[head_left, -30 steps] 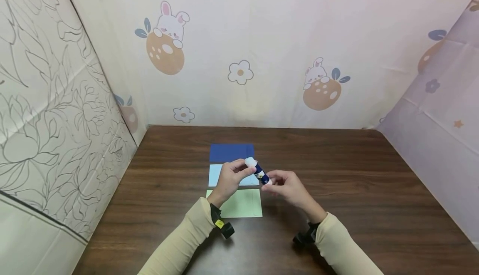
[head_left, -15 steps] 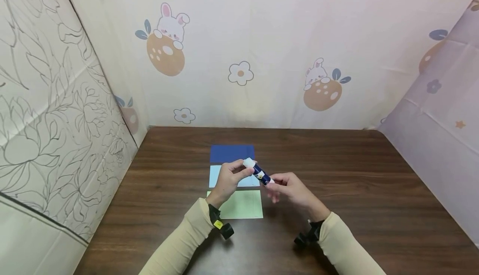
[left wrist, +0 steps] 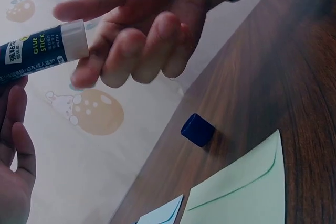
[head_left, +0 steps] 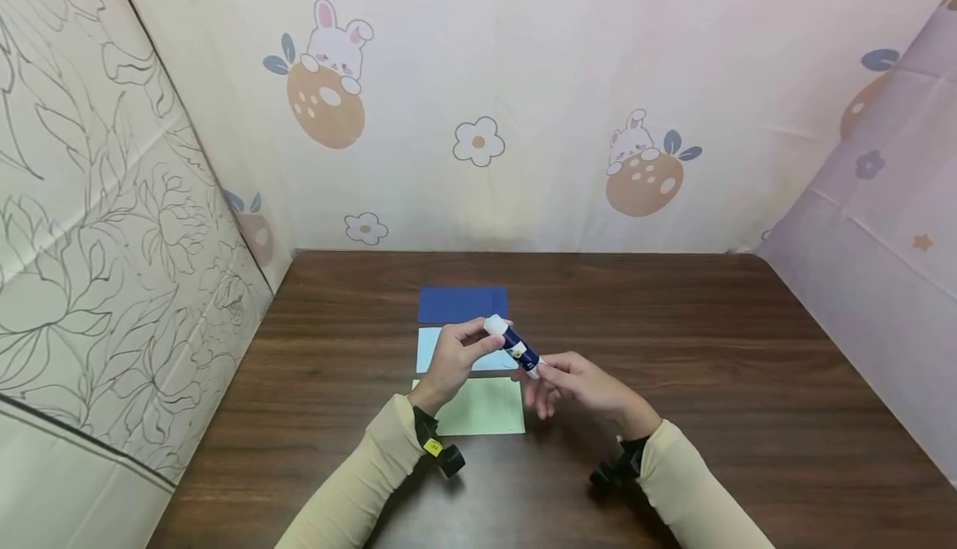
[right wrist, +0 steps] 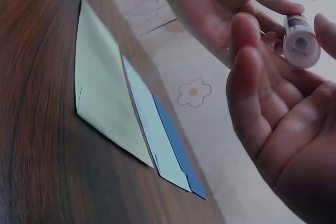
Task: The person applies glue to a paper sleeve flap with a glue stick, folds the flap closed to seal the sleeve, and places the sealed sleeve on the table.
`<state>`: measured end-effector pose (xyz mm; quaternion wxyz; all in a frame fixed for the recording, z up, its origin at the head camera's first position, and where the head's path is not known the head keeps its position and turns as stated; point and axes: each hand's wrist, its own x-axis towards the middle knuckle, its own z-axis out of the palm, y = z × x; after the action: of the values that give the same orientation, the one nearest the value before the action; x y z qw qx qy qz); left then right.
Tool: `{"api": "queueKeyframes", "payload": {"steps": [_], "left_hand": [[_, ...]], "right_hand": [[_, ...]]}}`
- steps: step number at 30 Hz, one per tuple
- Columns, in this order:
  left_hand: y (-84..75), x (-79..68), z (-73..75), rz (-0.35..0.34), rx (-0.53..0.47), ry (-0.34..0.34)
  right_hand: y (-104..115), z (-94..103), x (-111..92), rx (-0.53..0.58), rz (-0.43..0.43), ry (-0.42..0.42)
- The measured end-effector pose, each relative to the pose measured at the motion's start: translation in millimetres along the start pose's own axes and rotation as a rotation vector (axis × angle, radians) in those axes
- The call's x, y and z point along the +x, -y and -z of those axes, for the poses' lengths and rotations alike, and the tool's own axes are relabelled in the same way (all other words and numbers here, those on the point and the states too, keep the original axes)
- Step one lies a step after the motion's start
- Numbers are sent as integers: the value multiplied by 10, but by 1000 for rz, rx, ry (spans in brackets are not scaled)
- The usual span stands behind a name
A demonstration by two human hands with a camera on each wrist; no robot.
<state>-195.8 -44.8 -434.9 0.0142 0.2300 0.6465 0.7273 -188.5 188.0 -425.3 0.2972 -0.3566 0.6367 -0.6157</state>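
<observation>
A navy and white glue stick is held aslant above the table between both hands, its uncapped whitish end up and to the left. My left hand pinches it near that upper end. The thumb and forefinger of my right hand are at its white base, the other fingers loosely spread below. A dark blue cap lies on the table in the left wrist view; the right hand hides it from the head view. Under the hands lie a green envelope and a light blue envelope.
Beyond the light blue envelope lies a dark blue envelope, so the three form a column on the brown wooden table. Patterned cloth walls stand at the back and both sides. Each wrist carries a black camera.
My right hand has turned at the base of the glue stick, its lower fingers swinging down and left. The left hand keeps hold of the stick almost in place.
</observation>
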Motion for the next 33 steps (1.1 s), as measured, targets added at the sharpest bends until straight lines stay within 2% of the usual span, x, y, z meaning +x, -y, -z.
{"api": "queueKeyframes", "payload": {"steps": [2,5,9,13,16,22,33], "left_hand": [[-16,5,-3,-1,-2,2],[-47,6,-23,-4,3,-17],[-89,3,-57,1,29,-65],[-94,3,-71,41,73,-112],[-82,3,-67,61,99,-130],[-67,-1,-61,62,112,-138],[-44,-14,-34,110,136,-161]], "right_hand": [[-6,11,-11,65,24,-1],[-8,10,-20,45,67,-74],[13,-46,-25,-142,101,-265],[-6,-127,-5,-365,47,-450],[-22,-165,13,-438,2,-517],[5,-177,22,-415,-51,-517],[8,-158,38,-379,-66,-490]]}}
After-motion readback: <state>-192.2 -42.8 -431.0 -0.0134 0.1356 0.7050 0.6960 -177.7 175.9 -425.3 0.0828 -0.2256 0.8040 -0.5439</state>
